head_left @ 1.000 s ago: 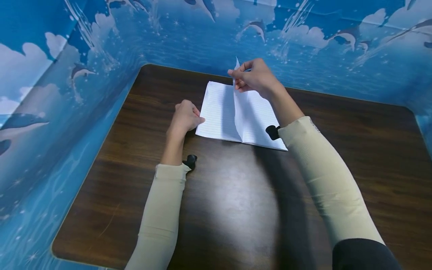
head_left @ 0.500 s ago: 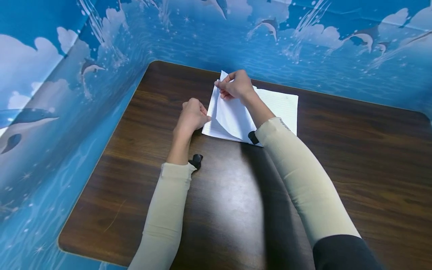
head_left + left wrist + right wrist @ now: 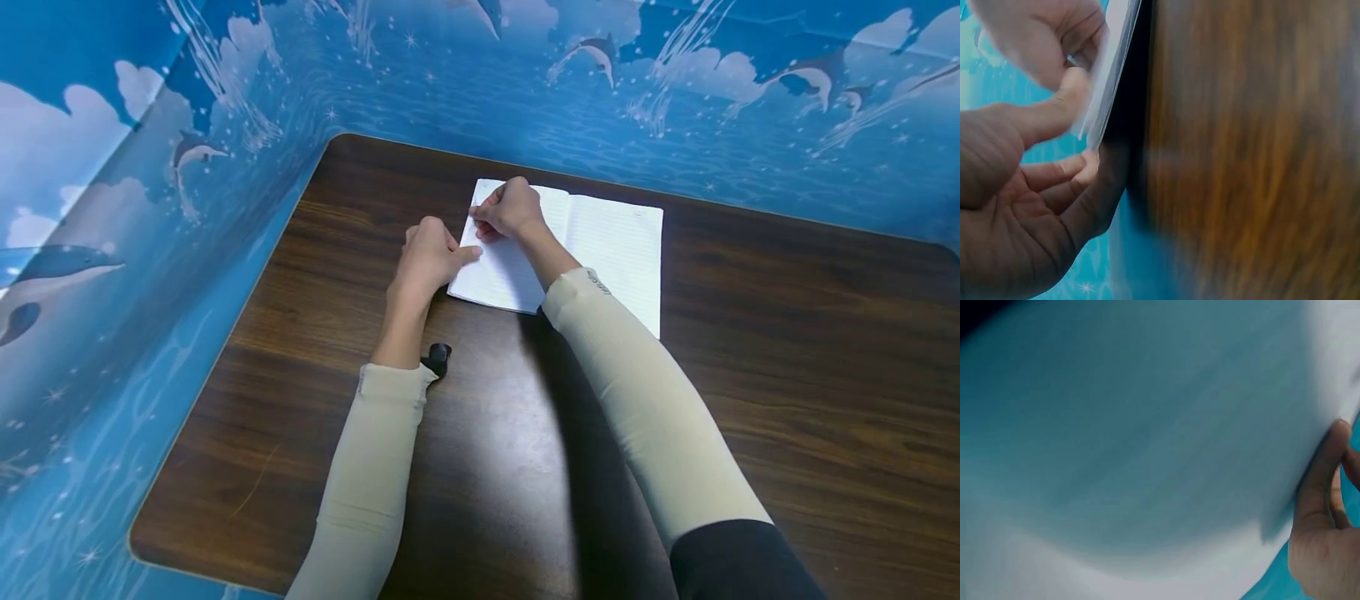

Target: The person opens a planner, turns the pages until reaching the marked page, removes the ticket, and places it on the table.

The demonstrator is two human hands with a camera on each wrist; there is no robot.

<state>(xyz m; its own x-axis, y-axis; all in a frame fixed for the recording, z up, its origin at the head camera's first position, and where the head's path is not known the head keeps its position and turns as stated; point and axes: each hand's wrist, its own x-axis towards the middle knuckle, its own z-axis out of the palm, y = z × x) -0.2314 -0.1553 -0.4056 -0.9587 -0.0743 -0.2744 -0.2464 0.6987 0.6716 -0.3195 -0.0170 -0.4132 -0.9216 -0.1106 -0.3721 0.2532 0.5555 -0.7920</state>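
Note:
An open notebook (image 3: 615, 250) with white lined pages lies toward the far side of the table. My left hand (image 3: 429, 260) grips its left edge; in the left wrist view the thumb presses on top of the pages and the fingers (image 3: 1088, 206) curl beneath. My right hand (image 3: 512, 208) reaches across the left half and pinches a page at that same edge, a little farther up. The page (image 3: 1147, 462) fills most of the right wrist view, shaded and blurred, with the right fingers at its border. My right forearm hides the lower middle of the notebook.
The dark wood-grain table (image 3: 787, 350) has rounded corners. Behind it and on the left hangs a blue backdrop (image 3: 450, 100) printed with dolphins and clouds. A small black device (image 3: 437, 359) sits at my left wrist.
My right hand has carried the raised page leftward and down onto the notebook's left half. The left thumb has shifted onto the page, and the left hand otherwise keeps its place.

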